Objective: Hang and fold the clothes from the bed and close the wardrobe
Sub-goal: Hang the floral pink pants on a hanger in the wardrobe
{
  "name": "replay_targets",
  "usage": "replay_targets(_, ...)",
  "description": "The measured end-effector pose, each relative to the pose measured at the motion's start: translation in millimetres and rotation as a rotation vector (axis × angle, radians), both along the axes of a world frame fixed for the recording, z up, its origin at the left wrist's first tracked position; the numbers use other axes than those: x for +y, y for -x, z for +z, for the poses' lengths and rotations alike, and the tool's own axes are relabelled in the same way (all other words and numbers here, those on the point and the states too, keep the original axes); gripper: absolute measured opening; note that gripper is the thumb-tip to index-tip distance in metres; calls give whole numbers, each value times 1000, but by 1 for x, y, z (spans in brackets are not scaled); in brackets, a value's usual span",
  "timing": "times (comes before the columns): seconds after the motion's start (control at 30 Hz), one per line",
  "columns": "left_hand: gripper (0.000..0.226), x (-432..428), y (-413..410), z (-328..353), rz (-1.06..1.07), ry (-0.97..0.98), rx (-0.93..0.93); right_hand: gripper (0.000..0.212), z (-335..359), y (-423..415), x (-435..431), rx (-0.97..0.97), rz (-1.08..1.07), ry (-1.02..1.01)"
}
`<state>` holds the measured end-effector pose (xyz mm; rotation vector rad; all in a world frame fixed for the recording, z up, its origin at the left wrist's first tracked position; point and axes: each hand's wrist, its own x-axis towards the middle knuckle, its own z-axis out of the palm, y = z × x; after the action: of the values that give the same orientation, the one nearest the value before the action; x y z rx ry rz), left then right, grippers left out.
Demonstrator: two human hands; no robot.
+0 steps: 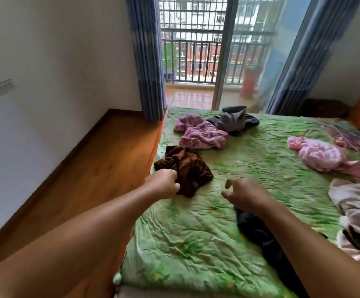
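white wall (56, 50), wooden floor (88, 168), blue curtains (147, 61), balcony railing (196, 43)

The bed sheet (196, 244) is green with pale marks. There is a brown cloth (187, 166), a purple cloth (200, 135) with flowers, a grey cloth (232, 119), a pink cloth (321, 154), a dark blue cloth (258, 231) and a cream cloth (357, 211) with black marks. The 2 curtains (147, 61) are striped blue.

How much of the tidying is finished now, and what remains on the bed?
Nothing looks done yet: no folded or hung clothing is visible. In hand: the left hand has its grip on the brown garment; the right hand is open, over a dark navy garment. Left: the purple garment, grey garment, pink garment and beige garment lie crumpled on the green bed sheet; the wardrobe is out of view.
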<state>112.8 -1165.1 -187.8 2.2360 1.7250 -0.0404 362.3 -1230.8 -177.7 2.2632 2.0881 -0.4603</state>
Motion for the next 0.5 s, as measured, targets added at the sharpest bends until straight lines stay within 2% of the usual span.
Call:
replay_targets(0.17, 26, 21, 80, -18, 86, 25, 8, 32, -11, 73, 44, -5, 69, -35)
replay_targets(0.5, 25, 102, 236, -30, 65, 16, -6, 28, -35, 250, 127, 54, 40, 16)
